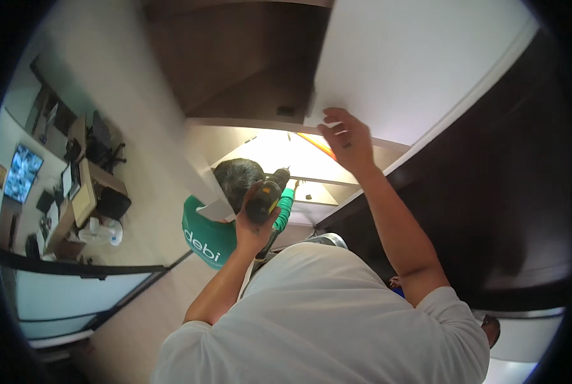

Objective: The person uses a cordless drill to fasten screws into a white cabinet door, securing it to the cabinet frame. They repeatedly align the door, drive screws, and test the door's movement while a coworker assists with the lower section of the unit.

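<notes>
Co-worker (208, 240) in green is at the left, head showing just left of the drill (262, 206), which the left grip (254, 232) is closed around. The drill's long axis runs up and slightly right in view, its tip toward the lit recess (266, 146). Farther right and higher, the right grip (352, 143) is empty, fingers loosely parted by the lower left corner of the white door (420, 57); whether they touch it, I cannot tell. The drill lies down and left of that free grip, well apart; the right is nearer the door.

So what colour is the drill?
The drill is dark with yellow patches, clearest in head view.
</notes>
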Motion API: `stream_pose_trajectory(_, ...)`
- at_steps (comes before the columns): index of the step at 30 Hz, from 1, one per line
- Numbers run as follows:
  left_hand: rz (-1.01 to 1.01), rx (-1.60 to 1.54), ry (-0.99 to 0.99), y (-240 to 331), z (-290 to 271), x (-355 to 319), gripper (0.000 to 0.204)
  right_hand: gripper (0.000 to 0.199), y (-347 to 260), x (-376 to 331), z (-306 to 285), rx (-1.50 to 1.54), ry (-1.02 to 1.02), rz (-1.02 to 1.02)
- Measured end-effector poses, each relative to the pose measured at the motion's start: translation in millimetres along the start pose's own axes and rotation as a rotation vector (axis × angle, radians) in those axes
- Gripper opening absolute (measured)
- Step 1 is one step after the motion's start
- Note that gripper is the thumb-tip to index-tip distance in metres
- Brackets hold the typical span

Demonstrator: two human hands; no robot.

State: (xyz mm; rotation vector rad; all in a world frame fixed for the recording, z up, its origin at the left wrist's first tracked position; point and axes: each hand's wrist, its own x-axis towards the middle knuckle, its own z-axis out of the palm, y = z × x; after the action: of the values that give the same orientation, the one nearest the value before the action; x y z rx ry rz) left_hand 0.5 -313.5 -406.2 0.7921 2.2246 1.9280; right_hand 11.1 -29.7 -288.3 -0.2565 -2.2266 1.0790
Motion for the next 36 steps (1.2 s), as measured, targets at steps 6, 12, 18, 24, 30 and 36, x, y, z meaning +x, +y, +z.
stream_pose_trajectory(6, -0.073, -0.083, 0.050, -40.6, 13.5, 20.6, 0.054, 0.035, -2.6, 25.0, 37.1, -0.192, 0.057, 0.011)
stream_pose_trajectory(12, -0.181, -0.202, 0.106, 20.4, 27.6, 24.3, 0.036, 0.022, -12.9, 41.3, 30.3, -0.432, 0.043, -0.025)
stream_pose_trajectory(18, -0.233, -0.156, 0.046, 21.9, 20.0, 17.0, 0.027, 0.021, -14.9, 34.8, 20.0, -0.360, 0.030, 0.030)
stream_pose_trajectory(24, -0.194, -0.118, 0.011, 34.7, 19.5, 12.0, 0.027, 0.024, -0.8, 35.3, 26.2, -0.289, 0.089, 0.043)
stream_pose_trajectory(30, -0.196, -0.051, 0.034, 28.9, 14.4, 14.1, 0.038, 0.020, -1.8, 33.3, 34.2, -0.383, 0.028, -0.035)
stream_pose_trajectory(36, -0.239, -0.058, -0.040, 40.3, 18.7, 18.8, 0.052, 0.023, 3.2, 30.4, 28.7, -0.240, 0.037, -0.005)
